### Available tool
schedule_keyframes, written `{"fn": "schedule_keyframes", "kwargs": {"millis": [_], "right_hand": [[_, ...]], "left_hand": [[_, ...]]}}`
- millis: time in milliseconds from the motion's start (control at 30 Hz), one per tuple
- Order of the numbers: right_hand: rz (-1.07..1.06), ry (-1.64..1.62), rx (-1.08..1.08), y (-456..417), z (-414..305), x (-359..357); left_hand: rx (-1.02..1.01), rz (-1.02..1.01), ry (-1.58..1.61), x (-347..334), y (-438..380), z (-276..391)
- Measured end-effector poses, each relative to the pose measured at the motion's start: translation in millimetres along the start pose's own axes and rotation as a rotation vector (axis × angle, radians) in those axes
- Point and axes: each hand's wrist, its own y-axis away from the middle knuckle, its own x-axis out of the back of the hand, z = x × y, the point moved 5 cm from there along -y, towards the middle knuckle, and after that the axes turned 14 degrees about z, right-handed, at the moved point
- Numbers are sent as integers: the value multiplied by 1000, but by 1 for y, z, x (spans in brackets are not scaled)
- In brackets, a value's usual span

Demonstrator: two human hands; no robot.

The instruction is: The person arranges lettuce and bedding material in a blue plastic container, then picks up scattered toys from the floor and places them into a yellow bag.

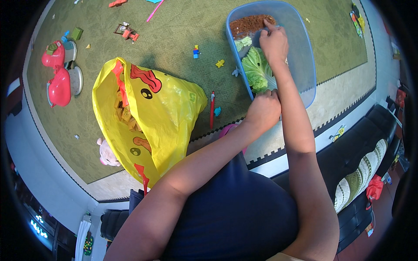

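A translucent plastic tub with a blue rim (314, 71) rests on the mat in front of me. Inside, a bed of brown crumbly material (246, 25) fills the far end, with a large green cabbage leaf (256, 67) and a smaller leaf piece (243, 43) nearer me. My right hand (275, 44) reaches into the tub, its index finger stretched onto the brown material and the thumb apart from it. I see nothing between those two; the other fingers are partly hidden. My left hand (264, 109) is closed around the tub's near rim, beneath my right forearm.
A yellow plastic bag (173, 104) holding yellow blocks (125, 114) stands to the left, beside a pink plush toy (108, 153). Small toys, a red pen (212, 111) and pink toy seats (60, 86) lie about the green mat (169, 42). A black sofa (356, 140) runs along the right.
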Motion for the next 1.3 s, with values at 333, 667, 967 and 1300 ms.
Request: {"fn": "schedule_keyframes", "kwargs": {"millis": [333, 667, 967, 1300], "right_hand": [[-37, -33, -26, 7, -3, 2], [-16, -40, 12, 7, 0, -2], [25, -28, -12, -10, 13, -2], [-16, -9, -60, -11, 14, -3]], "left_hand": [[12, 20, 10, 1, -1, 0], [16, 9, 12, 3, -2, 0], [-8, -1, -2, 4, -2, 1], [-18, 10, -14, 3, -2, 1]]}}
